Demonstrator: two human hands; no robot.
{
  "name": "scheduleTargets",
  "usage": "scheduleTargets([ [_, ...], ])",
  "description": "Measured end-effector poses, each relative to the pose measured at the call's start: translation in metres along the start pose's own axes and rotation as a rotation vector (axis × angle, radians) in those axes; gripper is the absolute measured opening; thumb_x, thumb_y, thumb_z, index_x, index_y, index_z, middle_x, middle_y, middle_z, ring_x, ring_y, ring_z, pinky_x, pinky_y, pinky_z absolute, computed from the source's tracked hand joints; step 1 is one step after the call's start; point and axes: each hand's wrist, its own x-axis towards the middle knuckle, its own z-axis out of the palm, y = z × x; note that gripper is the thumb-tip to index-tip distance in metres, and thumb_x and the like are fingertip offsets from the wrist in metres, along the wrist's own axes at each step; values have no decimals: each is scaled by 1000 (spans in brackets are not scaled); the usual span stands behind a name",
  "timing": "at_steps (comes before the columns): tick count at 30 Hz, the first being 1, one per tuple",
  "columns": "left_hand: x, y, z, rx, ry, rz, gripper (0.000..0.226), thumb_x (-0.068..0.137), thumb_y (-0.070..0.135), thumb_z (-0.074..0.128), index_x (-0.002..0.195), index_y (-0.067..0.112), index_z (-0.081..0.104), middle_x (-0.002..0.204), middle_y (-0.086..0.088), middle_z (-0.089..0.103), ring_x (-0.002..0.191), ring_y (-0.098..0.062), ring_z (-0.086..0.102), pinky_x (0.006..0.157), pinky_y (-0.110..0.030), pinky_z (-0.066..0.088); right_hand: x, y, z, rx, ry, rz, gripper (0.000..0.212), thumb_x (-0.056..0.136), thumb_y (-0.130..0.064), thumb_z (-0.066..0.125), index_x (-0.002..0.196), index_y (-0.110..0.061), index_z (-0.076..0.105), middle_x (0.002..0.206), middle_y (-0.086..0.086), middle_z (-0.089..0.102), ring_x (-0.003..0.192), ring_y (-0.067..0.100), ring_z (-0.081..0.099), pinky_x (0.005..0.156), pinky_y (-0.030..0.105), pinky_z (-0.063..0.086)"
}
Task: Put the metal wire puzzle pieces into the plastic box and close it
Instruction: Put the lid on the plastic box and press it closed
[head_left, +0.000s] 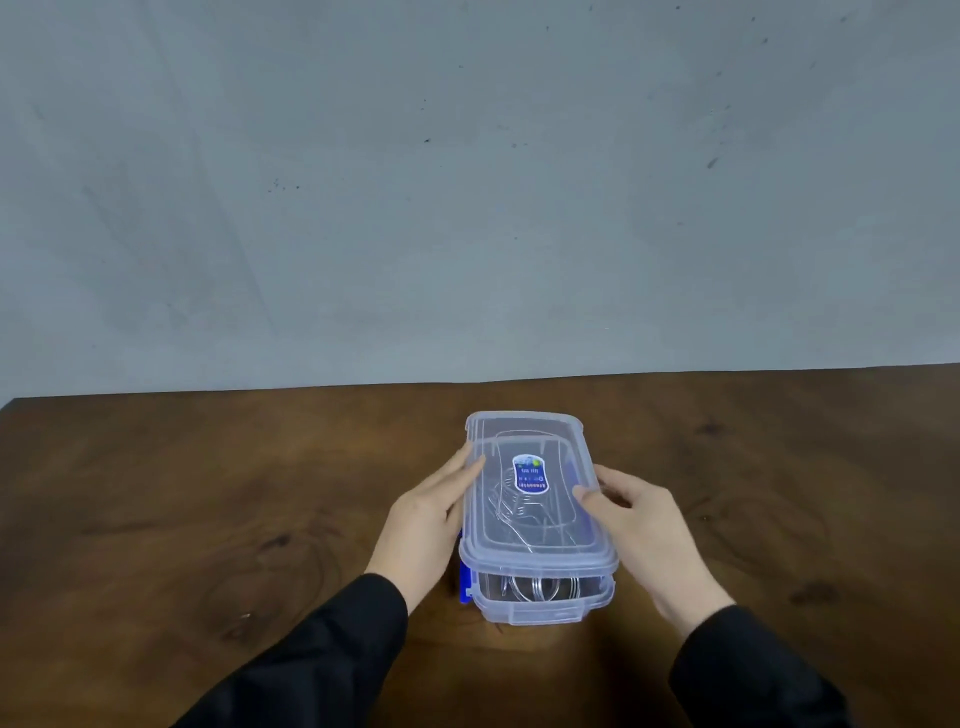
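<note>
A clear plastic box (540, 603) stands in the middle of the table with its clear lid (524, 535) lying on top, a blue oval sticker on the lid. Metal wire puzzle pieces (532, 590) show through the front wall, inside the box. My left hand (426, 525) rests against the box's left side, thumb on the lid's edge. My right hand (644, 525) grips the right side, thumb pressed on the lid's rim. Blue side latches (466, 582) hang at the left and right; whether they are clipped I cannot tell.
The dark brown wooden table (208, 519) spreads wide on both sides of the box. A bare grey wall (467, 182) rises right behind the table's far edge. Black sleeves cover both forearms.
</note>
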Motion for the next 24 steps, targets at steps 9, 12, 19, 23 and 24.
scheduleTargets([
  [9, -27, -6, 16, 34, -70, -98, 53, 98, 1, 47, 140, 33, 43, 147, 28, 27, 131, 18, 23, 111, -14, 22, 0, 31, 9, -276, 108, 8, 44, 97, -28, 65, 140, -18, 61, 108, -6, 56, 92, 8, 65, 56, 13, 53],
  [12, -28, -2, 20, -113, 19, -183, 41, 99, 11, 48, 134, 32, 55, 145, 30, 36, 131, 11, 32, 111, -23, 32, -1, 36, 12, -275, 115, 0, 48, 98, -30, 63, 144, -17, 57, 114, -4, 56, 94, 8, 66, 55, 12, 54],
  [19, -23, 15, 26, -458, 150, -561, 78, 81, 38, 74, 143, 34, 26, 140, 8, 46, 116, -5, 54, 77, -15, 51, 1, 33, 15, -59, 9, 211, 50, 99, -40, 58, 146, -25, 46, 119, -2, 66, 94, 14, 74, 68, 27, 64],
  [23, -20, 20, 22, -484, 202, -629, 77, 83, 35, 74, 145, 29, 29, 111, 6, 60, 90, -12, 68, 62, -21, 58, 8, 28, 17, -26, -23, 198, 60, 99, -39, 59, 152, -24, 36, 109, -7, 63, 92, 13, 73, 62, 23, 60],
  [24, -18, 20, 20, -483, 231, -625, 76, 83, 34, 74, 145, 28, 31, 110, 6, 60, 90, -13, 68, 67, -27, 60, 10, 25, 20, -27, -19, 185, 59, 99, -37, 60, 151, -22, 38, 108, -8, 62, 92, 13, 72, 61, 22, 59],
])
